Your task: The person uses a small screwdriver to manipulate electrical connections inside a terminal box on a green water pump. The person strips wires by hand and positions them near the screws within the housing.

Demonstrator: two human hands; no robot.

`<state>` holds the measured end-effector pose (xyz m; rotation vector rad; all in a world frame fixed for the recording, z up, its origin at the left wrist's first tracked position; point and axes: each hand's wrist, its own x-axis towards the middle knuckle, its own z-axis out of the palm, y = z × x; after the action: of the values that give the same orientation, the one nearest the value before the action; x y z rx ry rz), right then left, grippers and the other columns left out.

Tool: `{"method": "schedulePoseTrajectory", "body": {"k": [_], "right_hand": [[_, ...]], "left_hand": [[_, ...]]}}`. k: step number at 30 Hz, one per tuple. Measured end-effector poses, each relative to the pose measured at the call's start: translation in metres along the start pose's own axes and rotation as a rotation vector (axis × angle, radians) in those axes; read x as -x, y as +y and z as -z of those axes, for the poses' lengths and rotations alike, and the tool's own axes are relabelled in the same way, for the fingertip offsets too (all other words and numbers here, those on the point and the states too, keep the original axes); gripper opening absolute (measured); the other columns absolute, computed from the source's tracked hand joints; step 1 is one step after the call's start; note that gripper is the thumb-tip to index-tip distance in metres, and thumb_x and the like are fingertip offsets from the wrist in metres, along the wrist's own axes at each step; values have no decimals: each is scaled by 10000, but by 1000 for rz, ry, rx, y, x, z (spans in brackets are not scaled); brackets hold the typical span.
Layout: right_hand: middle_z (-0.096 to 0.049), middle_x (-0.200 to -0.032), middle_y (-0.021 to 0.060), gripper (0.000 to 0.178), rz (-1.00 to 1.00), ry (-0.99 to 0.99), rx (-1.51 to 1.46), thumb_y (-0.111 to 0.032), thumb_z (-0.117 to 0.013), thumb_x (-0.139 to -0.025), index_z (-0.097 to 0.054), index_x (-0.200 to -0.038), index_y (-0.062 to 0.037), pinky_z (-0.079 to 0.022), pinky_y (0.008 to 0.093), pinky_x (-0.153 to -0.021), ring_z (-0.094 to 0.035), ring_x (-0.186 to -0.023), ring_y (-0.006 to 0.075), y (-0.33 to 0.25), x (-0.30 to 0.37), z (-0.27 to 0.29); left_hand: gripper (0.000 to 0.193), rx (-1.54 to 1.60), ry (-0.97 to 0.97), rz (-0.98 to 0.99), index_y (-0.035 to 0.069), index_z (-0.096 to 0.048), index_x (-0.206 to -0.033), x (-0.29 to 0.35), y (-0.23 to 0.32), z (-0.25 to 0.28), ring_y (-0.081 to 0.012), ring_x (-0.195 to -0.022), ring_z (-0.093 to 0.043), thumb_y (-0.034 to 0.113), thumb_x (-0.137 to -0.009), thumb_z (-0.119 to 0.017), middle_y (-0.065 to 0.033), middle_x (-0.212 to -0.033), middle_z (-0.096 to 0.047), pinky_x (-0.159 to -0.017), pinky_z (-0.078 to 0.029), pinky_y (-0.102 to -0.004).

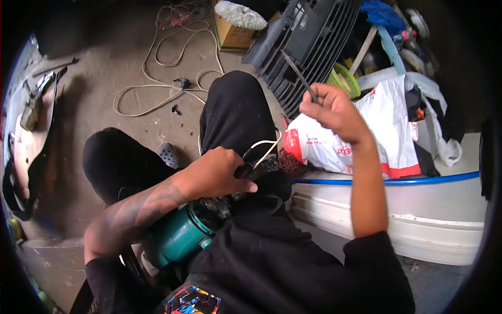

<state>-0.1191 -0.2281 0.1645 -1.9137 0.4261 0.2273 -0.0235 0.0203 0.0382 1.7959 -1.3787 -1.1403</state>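
"What's under us here?"
"A grey concrete floor (117, 60) in a cluttered room, with a white cable (168, 85) looping over it toward eleven o'clock."
"And around us?"
"We have a cardboard box (230, 37) at twelve, a black slatted grille (316, 39) at one, a white-and-red plastic bag (361, 141) between two and three, a blue hose (434, 180) just past three and a curved panel (39, 125) at nine."
"What blocks our view of the teal electric motor (180, 235)?"
"Our left forearm (141, 206) crosses over it, and our left hand (222, 170) bends over its dark end; we can't tell whether those fingers grip anything."
"How does it lie?"
"In our lap, at seven, long axis from eight to two, dark end toward two. Our right hand (337, 115), raised at two, pinches a thin dark tool (299, 73) whose tip points to eleven, well apart from the motor."
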Motion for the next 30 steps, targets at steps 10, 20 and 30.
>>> {"method": "schedulePoseTrajectory", "body": {"k": [10,20,30], "right_hand": [[-574,-680,-47,346,-165,-14,-256,-159,-806,-887,-675,-1123,56,-401,196,-578,-483,-623,1,112,63,-121],[-593,-704,-40,265,-90,-37,-517,-56,-794,-873,-641,-1074,23,-427,191,-652,-534,-660,15,123,51,-125],[-554,-632,-61,376,-36,101,-284,-112,-840,-844,-644,-1123,48,-374,195,-581,-473,-587,5,117,38,-132]], "left_hand": [[496,417,-137,52,-78,-660,-1223,32,-35,76,-187,-909,-724,250,-881,-805,-131,-961,-754,-834,-557,-317],[335,249,-92,120,10,-725,-1170,32,-11,100,-177,-889,-731,161,-877,-785,-110,-993,-763,-789,-567,-325],[362,-41,14,122,0,-729,-1100,31,18,61,-309,-905,-721,234,-835,-803,-160,-988,-718,-807,-576,-385]]}}
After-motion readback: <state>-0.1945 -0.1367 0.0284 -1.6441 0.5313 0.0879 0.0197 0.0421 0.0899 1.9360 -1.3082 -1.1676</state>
